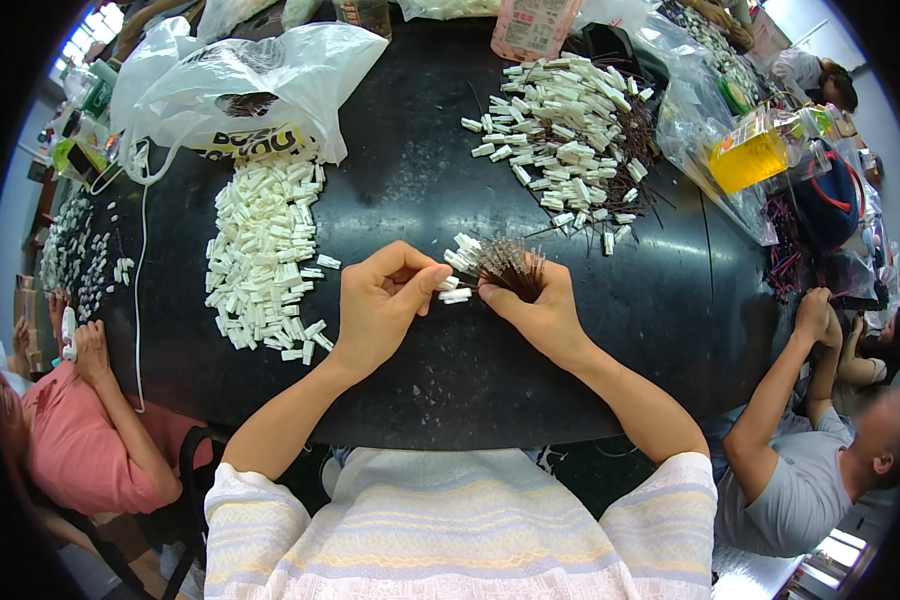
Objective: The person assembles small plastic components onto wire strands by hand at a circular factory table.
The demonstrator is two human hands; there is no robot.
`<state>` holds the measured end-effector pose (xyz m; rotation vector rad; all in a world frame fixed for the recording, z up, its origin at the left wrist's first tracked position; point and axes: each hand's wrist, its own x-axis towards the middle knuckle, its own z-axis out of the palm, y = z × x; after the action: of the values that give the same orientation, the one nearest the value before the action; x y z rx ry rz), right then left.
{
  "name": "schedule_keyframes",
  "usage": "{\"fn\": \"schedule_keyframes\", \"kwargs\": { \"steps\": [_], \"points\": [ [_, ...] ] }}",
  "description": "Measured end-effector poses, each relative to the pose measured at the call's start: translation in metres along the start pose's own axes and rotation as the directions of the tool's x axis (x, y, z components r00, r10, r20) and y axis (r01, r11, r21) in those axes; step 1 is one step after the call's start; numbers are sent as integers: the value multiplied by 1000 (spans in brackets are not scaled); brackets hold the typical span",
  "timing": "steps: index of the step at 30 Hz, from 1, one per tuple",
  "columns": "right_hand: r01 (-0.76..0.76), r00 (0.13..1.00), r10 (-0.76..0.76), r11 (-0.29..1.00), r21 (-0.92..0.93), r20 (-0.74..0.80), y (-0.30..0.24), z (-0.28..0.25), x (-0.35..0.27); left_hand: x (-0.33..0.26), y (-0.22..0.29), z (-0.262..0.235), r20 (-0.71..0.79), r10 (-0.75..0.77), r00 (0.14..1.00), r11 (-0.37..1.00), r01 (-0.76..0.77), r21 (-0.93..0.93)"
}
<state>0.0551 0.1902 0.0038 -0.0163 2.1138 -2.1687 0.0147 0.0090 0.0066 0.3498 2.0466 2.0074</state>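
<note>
My left hand (385, 300) pinches a small white plastic connector (449, 284) between thumb and forefinger. Close beside it, my right hand (545, 315) is closed around a bundle of thin dark brown wires (511, 268), their silvery tips fanned upward. A few white connectors (462, 250) sit at the bundle's left side, and another lies just below the pinched one. Whether a wire is in the pinched connector is too small to tell. Left of my left hand spreads a long heap of loose white connectors (260, 250).
At the upper right lies a pile of white connectors with brown wires (580, 135). A white plastic bag (245, 85) covers the left heap's far end. Farther right are a bottle of yellow liquid (755, 155) and a dark blue bag (827, 200). People sit at both sides of the black table (430, 390).
</note>
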Motion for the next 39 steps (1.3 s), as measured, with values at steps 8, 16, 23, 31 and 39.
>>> {"fn": "schedule_keyframes", "kwargs": {
  "steps": [8, 16, 23, 31, 39],
  "points": [
    [75, 997, -74, 997, -14, 33, 8, 2, 0, -3, 3, 7, -4, 63, 998, 991, -62, 116],
    [61, 998, -62, 998, 35, 24, 4, 9, 3, 1, 9, -7, 26, 139, 990, 954, -141, 264],
    [-121, 992, 118, 986, 115, 34, -6, -4, 5, 5, 32, -80, 185, 276, 943, 266, -260, 928],
    [-144, 989, 141, 986, 80, 45, -10, -1, 7, 11, 34, -45, 158, -101, 982, 976, 67, 207],
    [5, 999, -2, 997, 76, -40, -5, 3, 2, 8, 15, -21, 238, -145, 960, 984, 165, -67]
  ]
}}
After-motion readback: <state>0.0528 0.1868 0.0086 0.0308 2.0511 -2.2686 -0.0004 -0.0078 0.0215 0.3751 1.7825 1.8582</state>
